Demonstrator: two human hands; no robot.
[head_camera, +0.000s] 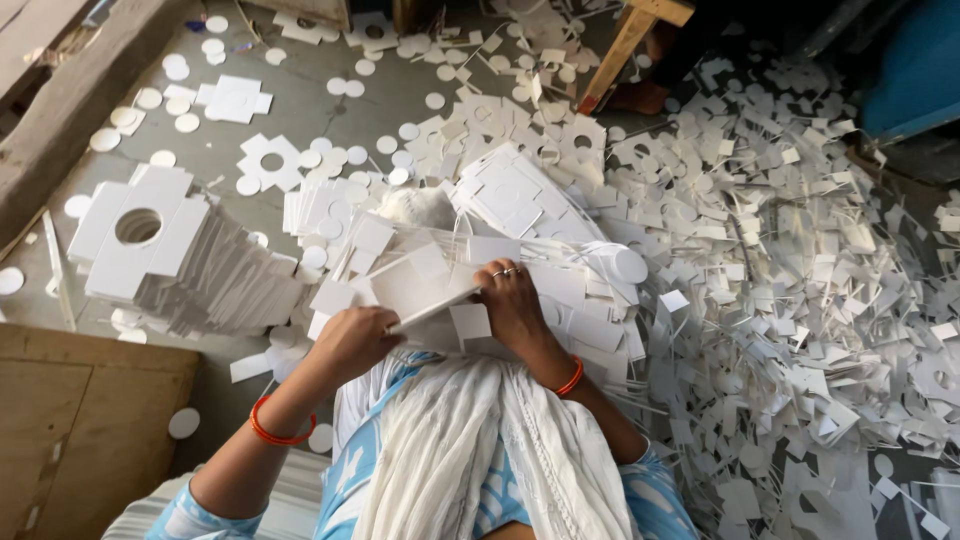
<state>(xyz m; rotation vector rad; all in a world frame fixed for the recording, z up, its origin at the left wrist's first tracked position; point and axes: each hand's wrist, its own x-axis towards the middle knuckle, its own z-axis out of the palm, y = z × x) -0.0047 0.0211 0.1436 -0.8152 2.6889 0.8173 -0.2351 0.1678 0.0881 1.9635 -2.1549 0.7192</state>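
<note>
She sits on the floor (330, 110), both hands closed on a white card sheet (425, 290) over her lap: left hand (352, 342) grips its near edge, right hand (510, 300) its right side. A stack (150, 245) of holed cut-outs stands left; scraps (800, 280) lie heaped right.

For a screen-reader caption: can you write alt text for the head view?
Left hand and right hand grip a white die-cut card sheet over a lap pile. A leaning stack of cross-shaped white cards with round holes stands left; white offcut scraps cover the grey floor.
</note>
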